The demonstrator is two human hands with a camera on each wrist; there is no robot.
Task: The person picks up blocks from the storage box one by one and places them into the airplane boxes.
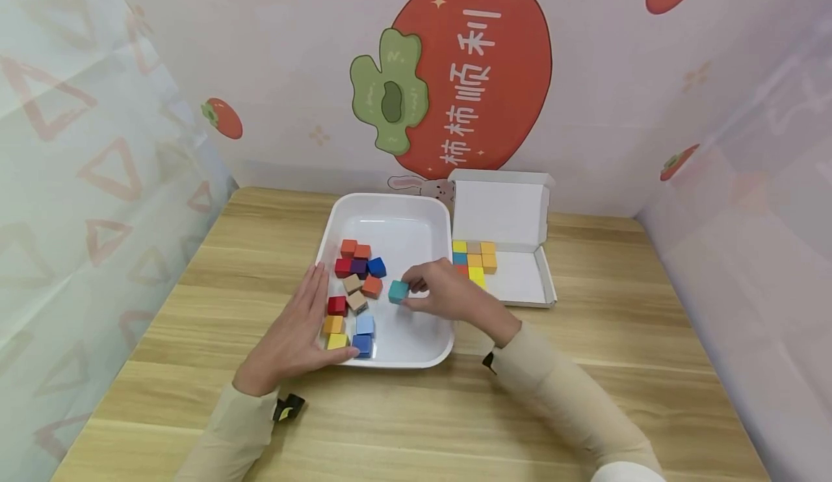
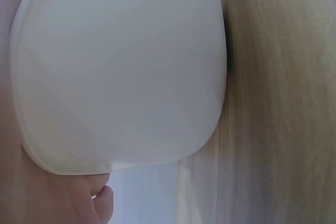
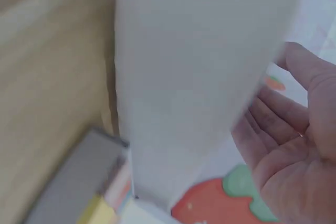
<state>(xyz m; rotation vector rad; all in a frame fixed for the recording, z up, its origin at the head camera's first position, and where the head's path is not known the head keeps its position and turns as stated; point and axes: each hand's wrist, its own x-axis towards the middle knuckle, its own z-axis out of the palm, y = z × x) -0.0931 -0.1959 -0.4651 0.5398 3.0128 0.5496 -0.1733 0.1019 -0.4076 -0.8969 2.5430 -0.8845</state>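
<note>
Between thumb and fingers, my right hand (image 1: 445, 290) pinches a teal cube (image 1: 399, 292) over the middle of the white tray (image 1: 416, 334). My left hand (image 1: 292, 330) rests along the tray's left side, fingers straight on the rim, the thumb near a blue cube (image 1: 362, 345) at the front corner. Loose cubes in red, orange, purple, bare wood, yellow and blue lie in the tray's left half. In the left wrist view the tray wall (image 2: 121, 72) fills the middle. The right wrist view shows my right palm (image 3: 294, 166) above the tray; the cube is hidden there.
To the tray's right stands a white cardboard box (image 1: 520, 283), its lid (image 1: 499, 211) raised at the back. Several yellow, orange, red, wooden and blue cubes (image 1: 489, 263) sit in its left part, partly behind my right hand. A printed wall closes off the wooden table (image 1: 604, 308).
</note>
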